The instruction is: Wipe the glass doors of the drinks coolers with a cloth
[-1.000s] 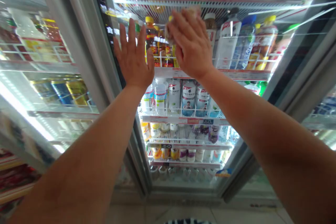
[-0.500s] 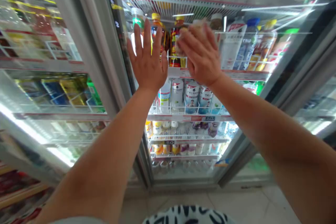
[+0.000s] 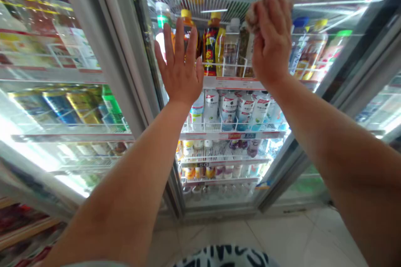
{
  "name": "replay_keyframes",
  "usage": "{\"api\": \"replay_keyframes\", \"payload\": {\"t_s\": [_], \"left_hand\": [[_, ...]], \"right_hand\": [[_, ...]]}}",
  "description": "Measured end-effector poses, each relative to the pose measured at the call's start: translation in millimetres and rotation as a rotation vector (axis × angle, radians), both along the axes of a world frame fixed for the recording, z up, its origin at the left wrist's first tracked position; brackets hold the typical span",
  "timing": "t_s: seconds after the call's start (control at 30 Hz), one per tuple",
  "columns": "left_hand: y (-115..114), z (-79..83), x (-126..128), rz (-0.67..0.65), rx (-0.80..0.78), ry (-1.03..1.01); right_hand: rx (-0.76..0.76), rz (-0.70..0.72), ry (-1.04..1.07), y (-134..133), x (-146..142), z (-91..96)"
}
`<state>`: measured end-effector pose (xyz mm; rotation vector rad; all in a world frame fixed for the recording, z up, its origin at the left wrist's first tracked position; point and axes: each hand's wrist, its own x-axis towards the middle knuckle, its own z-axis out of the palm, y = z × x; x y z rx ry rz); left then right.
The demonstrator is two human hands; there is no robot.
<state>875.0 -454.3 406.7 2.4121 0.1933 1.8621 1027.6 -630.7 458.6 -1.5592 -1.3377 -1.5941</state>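
Observation:
My left hand [image 3: 181, 69] lies with its fingers spread against the glass door [image 3: 219, 200] of a drinks fridge, on the left part of the pane. Farther right and a little higher, my right hand [image 3: 272, 37] presses a crumpled, light brownish cloth [image 3: 252, 18] to the same glass. Most of the cloth is hidden under the fingers. Behind the pane, between my hands, stand a dark bottle with a yellow cap [image 3: 214, 46] and a clear bottle with a whitish cap [image 3: 232, 46]. My right hand covers some of the bottles behind it.
Shelves of white-labelled bottles [image 3: 228, 110] and small drinks [image 3: 209, 172] fill the fridge below. Metal door frames [image 3: 108, 41] stand at either side. Cans [image 3: 78, 106] sit behind the left door. Pale floor tiles [image 3: 225, 233] lie at the bottom, and another shelf [image 3: 28, 229] is at lower left.
My right hand has slid right and upward across the glass with the cloth. My left hand stays spread at nearly the same place. The view has shifted slightly.

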Motion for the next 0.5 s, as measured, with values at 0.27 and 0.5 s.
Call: {"api": "replay_keyframes", "payload": {"t_s": [0.27, 0.5], "left_hand": [[2, 0.4, 1, -0.052, -0.016, -0.056], [6, -1.1, 6, -0.107, 0.004, -0.091]], "right_hand": [[-0.194, 0.088, -0.047, -9, 22, -19.3], [-0.171, 0.092, -0.137, -8, 24, -23.3]]}}
